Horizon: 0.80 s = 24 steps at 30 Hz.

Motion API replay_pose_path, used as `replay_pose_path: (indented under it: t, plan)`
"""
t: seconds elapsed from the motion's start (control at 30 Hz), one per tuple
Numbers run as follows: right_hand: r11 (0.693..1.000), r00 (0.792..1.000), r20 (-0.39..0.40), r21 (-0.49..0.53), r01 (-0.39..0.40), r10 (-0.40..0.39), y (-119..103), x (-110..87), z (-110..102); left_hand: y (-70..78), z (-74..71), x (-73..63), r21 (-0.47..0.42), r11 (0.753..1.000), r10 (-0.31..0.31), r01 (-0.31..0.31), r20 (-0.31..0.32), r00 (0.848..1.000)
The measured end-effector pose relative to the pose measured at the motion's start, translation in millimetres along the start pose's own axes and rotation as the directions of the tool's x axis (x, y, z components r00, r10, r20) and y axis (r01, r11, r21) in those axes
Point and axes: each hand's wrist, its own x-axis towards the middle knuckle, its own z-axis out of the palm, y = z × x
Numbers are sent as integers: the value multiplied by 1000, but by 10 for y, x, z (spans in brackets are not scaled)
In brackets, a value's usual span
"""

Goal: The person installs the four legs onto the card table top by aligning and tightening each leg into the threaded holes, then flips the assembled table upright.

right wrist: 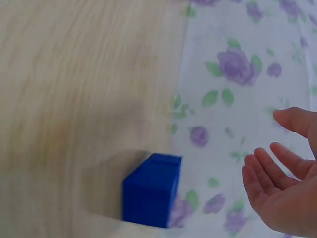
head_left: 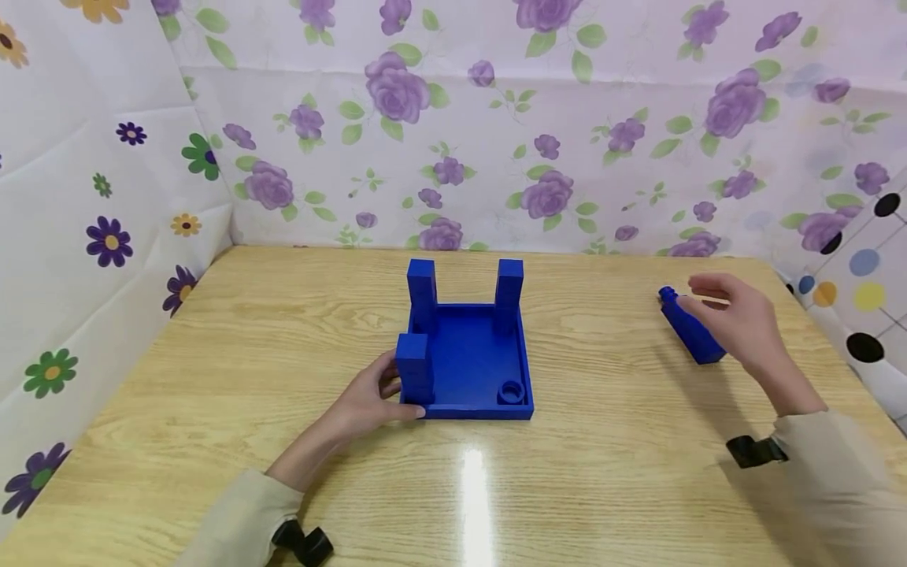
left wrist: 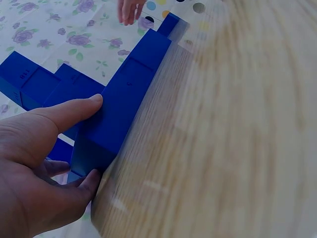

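Gripping blue tray [head_left: 471, 354] at corner with left hand [head_left: 364, 403]; holding right hand [head_left: 741, 321] unclenched near separate blue leg [head_left: 694, 336]; showing leg's threaded tip [head_left: 667, 294] in head view only

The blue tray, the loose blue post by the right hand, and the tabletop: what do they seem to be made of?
Blue tray: likely plastic, smooth with a soft sheen; even colour throughout.
Loose blue post: probably similar plastic, judging by its matching blue and crisp edges.
Tabletop: wood or wood-look laminate, glossy; grain lines and a bright reflected streak show.
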Motion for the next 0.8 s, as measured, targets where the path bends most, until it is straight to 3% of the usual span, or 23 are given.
replay_pose_path:
  t: [0.17,0.37,0.5,0.67,0.8]
  plan:
    - [969,986,71,184,-163,152,341,-20,-125,-16,0,0,-10,1000,3,-3,3,1000]
    - [933,951,97,189,-306,292,543,-103,-68,-19,-6,-6,-9,1000,2,-2,-2,1000]
    - [925,942,94,180,-333,321,584,-139,0,-21,-6,-7,-7,1000,-2,2,-2,1000]
    - [930,930,147,105,-353,337,602,-164,53,-27,1,0,4,1000,-16,16,-14,1000]
    - [923,920,184,110,-370,347,616,-163,69,-26,-2,-3,4,1000,-4,4,-10,1000]
